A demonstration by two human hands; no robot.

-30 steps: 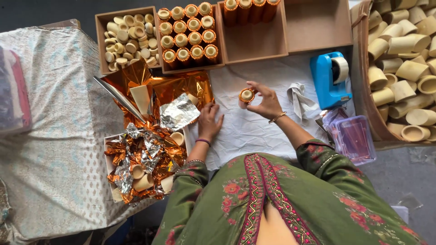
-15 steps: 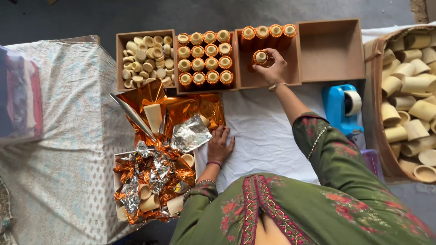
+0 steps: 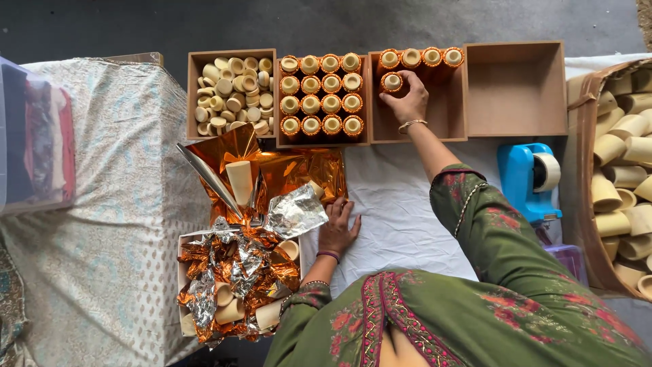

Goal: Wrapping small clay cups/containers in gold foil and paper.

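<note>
My right hand reaches into a brown wooden box and grips an orange foil-wrapped cup at its near-left corner, just below a row of several wrapped cups. My left hand rests flat, fingers apart, on the white cloth, beside a crumpled silver foil sheet and orange foil sheets. A bare cream cone lies on the orange foil.
A box full of wrapped cups and a box of bare cream cups sit left; an empty box sits right. A blue tape dispenser, a bin of cream cones and a foil scrap box surround me.
My right hand carried the wrapped cup from above the white cloth up into the third box and lowered it there. My left hand slid down onto the cloth and stayed.
</note>
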